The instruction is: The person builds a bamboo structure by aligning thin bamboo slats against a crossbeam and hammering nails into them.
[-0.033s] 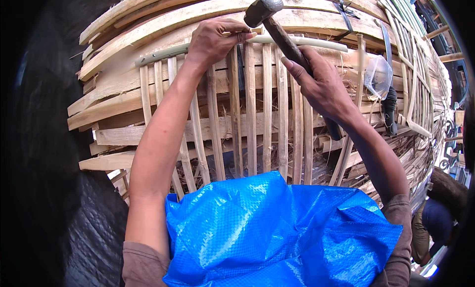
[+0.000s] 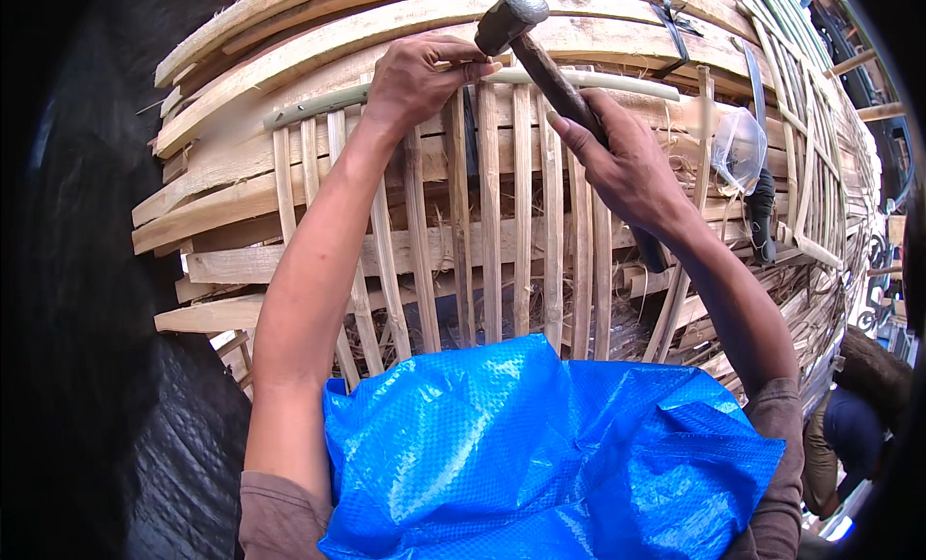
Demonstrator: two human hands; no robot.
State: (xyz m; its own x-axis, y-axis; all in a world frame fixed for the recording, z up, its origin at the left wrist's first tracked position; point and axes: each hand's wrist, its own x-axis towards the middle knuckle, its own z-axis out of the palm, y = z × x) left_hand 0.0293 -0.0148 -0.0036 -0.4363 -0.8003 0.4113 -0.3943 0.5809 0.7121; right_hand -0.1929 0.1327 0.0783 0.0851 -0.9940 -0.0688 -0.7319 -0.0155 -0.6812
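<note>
Next to nothing has changed since the frame just before: both hands and the hammer (image 2: 555, 78) stand as they did beside the rail (image 2: 617, 82), so the work there looks no further along.

The left hand (image 2: 415, 82) is at the rail's middle, covering part of it, thumb and forefinger brought together (whatever may sit between those tips is too small to tell). The right hand (image 2: 627, 155) is wrapped round the hammer's handle, on the near side of the rail, and the hammer's head shows beyond the rail, close to the left fingertips. The two hands are apart.

The rail lies crosswise over the tops of the slats (image 2: 490, 213), which run from it toward the wearer. Planks (image 2: 207, 227) lie beneath and beyond it. Nearer than the rail is a blue sheet (image 2: 540, 435); past its right end hangs or lies a clear bag (image 2: 739, 150).
</note>
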